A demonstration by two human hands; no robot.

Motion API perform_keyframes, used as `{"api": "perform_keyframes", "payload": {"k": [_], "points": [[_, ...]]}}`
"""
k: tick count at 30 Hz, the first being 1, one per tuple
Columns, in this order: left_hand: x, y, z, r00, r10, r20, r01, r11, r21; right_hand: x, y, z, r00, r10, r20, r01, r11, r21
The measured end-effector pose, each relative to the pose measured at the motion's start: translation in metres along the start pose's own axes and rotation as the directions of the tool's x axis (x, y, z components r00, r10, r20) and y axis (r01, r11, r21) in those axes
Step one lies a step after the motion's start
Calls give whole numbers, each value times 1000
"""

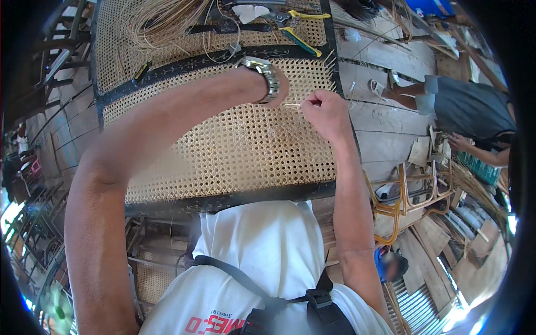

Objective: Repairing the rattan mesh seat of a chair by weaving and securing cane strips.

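A woven cane panel (240, 145) with a dark frame lies in front of me. My right hand (328, 116) is just above its right part, fingers closed in a pinch. A thin pale cane strand (292, 105) runs from that pinch toward my left hand (281, 89). The left arm reaches across the panel, a metal wristwatch (264, 72) on its wrist. The wrist and watch hide the left fingers. Short loose strand ends (330, 70) stick out along the panel's right edge, near the right hand.
Beyond the dark crossbar lie coiled cane strands (162, 25), pruning shears (304, 42) with yellow and green handles, and a white scrap (250, 13). A person in grey shorts (466, 106) stands at right. Bent wooden chair frames (397, 209) and another person (389, 265) are nearer right.
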State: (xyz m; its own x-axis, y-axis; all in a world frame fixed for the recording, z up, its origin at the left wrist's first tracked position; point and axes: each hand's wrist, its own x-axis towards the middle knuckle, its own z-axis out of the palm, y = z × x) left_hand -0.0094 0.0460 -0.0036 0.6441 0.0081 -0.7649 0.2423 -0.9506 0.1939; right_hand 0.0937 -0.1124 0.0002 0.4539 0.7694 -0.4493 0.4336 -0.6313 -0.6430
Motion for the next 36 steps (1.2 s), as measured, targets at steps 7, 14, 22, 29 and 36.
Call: {"api": "perform_keyframes", "payload": {"k": [7,14,22,29,36], "points": [[-28,21,44,968,-187,-164,127,938,-322,16,20,15,996,-60,68,65,995,-74],[-6,-7,44,971,-228,68,184,539,-822,8,-9,26,997,-28,77,41,983,-179],[-52,-94,35,828,-399,-394,288,905,-312,3,-12,35,998,4,61,9,977,-213],[-111,-104,-46,803,-265,-533,186,962,-198,34,-24,42,959,-278,52,203,804,559],[-35,-73,25,948,-74,-311,-36,942,-335,16,3,14,993,-78,-85,79,997,8]]}}
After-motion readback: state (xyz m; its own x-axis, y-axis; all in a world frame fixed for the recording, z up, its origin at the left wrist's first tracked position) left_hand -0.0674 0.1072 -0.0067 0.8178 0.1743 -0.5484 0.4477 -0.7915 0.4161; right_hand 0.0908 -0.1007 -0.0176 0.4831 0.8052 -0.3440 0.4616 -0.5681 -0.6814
